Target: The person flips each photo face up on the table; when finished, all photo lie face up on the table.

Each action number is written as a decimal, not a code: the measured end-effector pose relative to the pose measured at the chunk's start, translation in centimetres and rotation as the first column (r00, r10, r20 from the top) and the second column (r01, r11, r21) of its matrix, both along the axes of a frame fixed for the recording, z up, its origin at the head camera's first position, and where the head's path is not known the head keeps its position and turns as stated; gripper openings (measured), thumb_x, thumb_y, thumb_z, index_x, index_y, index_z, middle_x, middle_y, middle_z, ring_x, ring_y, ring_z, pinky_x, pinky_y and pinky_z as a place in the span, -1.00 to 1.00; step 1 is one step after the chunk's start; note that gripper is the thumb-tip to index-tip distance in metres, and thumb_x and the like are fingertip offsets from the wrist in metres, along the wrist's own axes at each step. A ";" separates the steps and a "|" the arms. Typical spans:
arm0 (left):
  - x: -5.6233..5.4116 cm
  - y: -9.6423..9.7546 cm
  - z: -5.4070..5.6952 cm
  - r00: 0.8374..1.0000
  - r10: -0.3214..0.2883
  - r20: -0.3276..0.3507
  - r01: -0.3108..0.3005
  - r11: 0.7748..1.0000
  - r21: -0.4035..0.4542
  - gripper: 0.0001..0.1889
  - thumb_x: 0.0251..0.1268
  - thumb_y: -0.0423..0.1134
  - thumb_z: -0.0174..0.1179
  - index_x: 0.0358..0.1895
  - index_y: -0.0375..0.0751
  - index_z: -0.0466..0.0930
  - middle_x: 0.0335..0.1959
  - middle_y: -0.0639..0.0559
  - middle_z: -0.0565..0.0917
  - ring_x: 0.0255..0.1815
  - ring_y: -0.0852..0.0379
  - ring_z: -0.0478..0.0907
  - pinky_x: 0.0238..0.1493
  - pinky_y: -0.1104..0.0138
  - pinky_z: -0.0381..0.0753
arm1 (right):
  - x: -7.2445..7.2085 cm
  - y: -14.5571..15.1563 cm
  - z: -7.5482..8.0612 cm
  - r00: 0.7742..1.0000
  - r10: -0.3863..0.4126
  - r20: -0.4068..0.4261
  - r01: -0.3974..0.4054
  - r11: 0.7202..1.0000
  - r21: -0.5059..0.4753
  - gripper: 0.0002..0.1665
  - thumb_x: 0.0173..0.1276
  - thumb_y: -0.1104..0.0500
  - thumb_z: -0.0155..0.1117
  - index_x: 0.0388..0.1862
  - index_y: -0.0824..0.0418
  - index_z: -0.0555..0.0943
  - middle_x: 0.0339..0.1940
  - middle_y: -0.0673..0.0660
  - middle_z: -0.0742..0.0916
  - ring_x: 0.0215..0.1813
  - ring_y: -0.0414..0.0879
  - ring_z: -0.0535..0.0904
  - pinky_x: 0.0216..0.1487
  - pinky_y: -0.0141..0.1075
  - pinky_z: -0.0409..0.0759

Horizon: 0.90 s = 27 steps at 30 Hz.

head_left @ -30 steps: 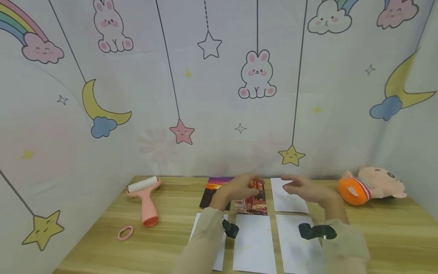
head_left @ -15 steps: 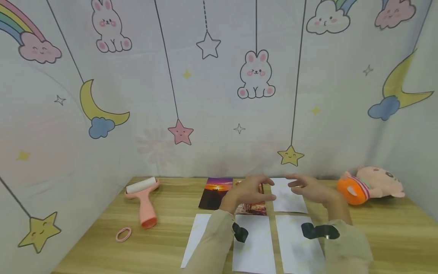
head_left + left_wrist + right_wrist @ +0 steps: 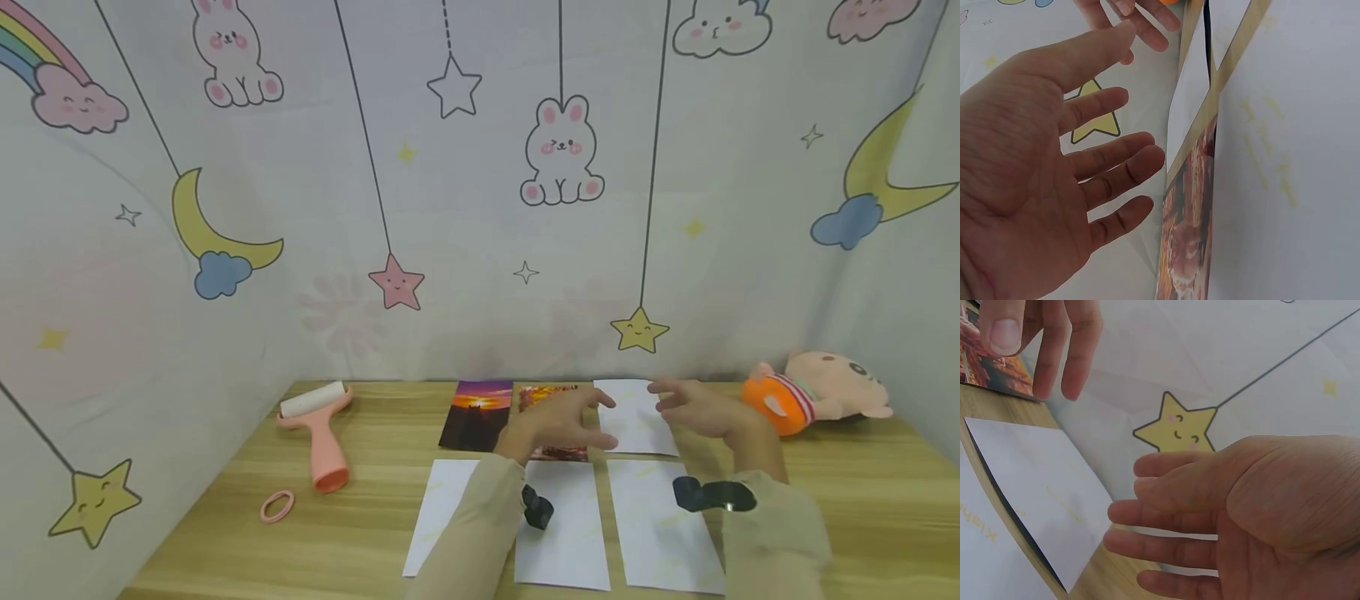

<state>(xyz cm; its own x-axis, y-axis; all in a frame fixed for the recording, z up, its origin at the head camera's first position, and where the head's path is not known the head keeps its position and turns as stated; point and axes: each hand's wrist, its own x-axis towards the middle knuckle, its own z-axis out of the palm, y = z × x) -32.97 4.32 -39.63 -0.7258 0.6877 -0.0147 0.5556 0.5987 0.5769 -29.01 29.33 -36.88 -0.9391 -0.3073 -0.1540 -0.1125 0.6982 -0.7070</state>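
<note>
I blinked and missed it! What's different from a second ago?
The left hand and right hand moved right, so more of the sunset picture shows. Neither took hold of anything or let anything go. The pink roller, plush toy and white sheets stayed put.

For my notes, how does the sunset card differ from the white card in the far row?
The sunset card shows purple and orange over black; the white card is white with faint yellow marks. The sunset card is leftmost in that row, the white card rightmost. Both lie on the table.
</note>
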 end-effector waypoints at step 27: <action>1.0 1.2 -0.3 0.997 0.003 -0.076 -0.018 0.982 -0.189 -0.31 0.23 0.12 0.37 0.42 0.13 0.38 0.29 0.06 0.54 0.19 0.22 0.48 0.26 0.32 0.42 | -0.4 0.4 -0.4 0.990 -0.085 0.109 0.081 0.996 0.042 -0.46 0.46 0.27 0.07 0.34 0.51 0.35 0.02 0.39 0.66 0.06 0.21 0.57 0.09 0.11 0.53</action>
